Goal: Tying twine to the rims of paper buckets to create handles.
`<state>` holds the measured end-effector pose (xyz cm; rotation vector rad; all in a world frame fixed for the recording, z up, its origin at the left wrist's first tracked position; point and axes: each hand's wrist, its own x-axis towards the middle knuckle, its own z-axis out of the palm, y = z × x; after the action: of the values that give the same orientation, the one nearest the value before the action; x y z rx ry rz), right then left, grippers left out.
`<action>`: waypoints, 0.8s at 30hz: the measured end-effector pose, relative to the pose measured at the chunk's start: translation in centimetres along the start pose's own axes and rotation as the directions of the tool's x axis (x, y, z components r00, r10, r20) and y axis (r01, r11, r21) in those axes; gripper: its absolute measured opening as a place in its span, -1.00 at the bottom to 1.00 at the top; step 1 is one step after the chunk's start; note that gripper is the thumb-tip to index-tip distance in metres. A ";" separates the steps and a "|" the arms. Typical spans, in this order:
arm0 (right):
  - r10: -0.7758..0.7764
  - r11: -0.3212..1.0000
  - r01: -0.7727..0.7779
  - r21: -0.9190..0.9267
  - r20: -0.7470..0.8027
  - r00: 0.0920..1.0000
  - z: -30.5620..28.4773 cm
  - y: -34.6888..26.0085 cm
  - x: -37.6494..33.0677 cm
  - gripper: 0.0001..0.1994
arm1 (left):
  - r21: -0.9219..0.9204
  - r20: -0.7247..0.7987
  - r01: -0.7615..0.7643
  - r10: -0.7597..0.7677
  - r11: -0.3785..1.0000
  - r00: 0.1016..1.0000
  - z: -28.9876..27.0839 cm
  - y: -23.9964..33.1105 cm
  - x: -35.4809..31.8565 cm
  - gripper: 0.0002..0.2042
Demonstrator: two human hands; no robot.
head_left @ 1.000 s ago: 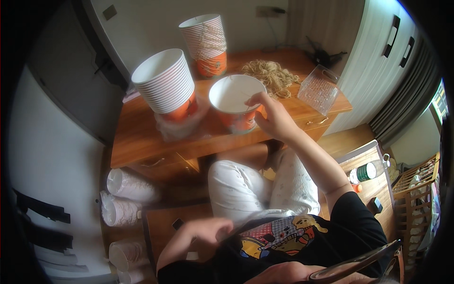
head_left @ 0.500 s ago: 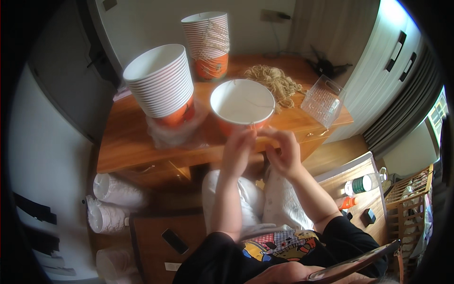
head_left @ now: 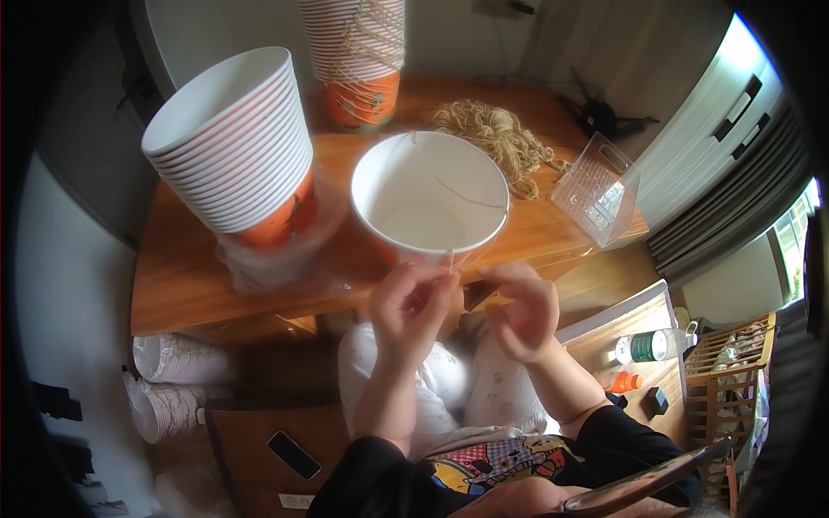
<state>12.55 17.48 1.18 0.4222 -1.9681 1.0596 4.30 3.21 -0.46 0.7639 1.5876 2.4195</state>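
A large paper tub (head_left: 432,194), white inside and orange outside, stands on the wooden table in front of me. A thin string (head_left: 452,257) hangs at its near rim, and a strand crosses its inside. My left hand (head_left: 410,311) is closed in a pinch on this string, just below the rim. Close by on the right, my right hand (head_left: 525,312) has its fingers bent and its thumb apart; some blur covers the fingertips, and I make out nothing in them. Behind the tub lies a heap of tan string (head_left: 496,138).
A tall stack of tubs (head_left: 233,147) stands in plastic wrap at left. Another stack wound with string (head_left: 358,65) is behind. A clear plastic box (head_left: 596,190) sits at the table's right edge. Below are wrapped tubs (head_left: 177,358), a phone (head_left: 294,455) and a water bottle (head_left: 652,346).
The view has moved closer to the table, so the tubs look larger. My left hand still pinches the string at the rim; my right hand has drawn slightly away from it.
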 end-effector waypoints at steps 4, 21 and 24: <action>-0.187 0.844 0.155 -0.513 -0.010 0.982 1.3 0.6 1.1 -0.62 | 0.183 -0.046 -0.221 0.233 0.958 0.971 -0.6 0.2 0.4 -0.94; -0.034 0.902 0.019 -0.431 -0.027 0.999 1.4 -0.7 0.6 -0.60 | 0.092 -0.046 -0.073 0.077 0.993 0.996 -0.6 -1.0 -0.1 -0.89; 0.007 0.910 -0.026 -0.414 -0.048 0.999 1.5 -0.7 0.1 -0.59 | 0.050 -0.064 -0.025 0.028 0.998 0.998 -0.1 -0.9 -0.2 -0.89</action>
<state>12.12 15.88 1.14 0.1458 -2.0882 0.6251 4.25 3.42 -1.34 0.7264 1.6767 2.4557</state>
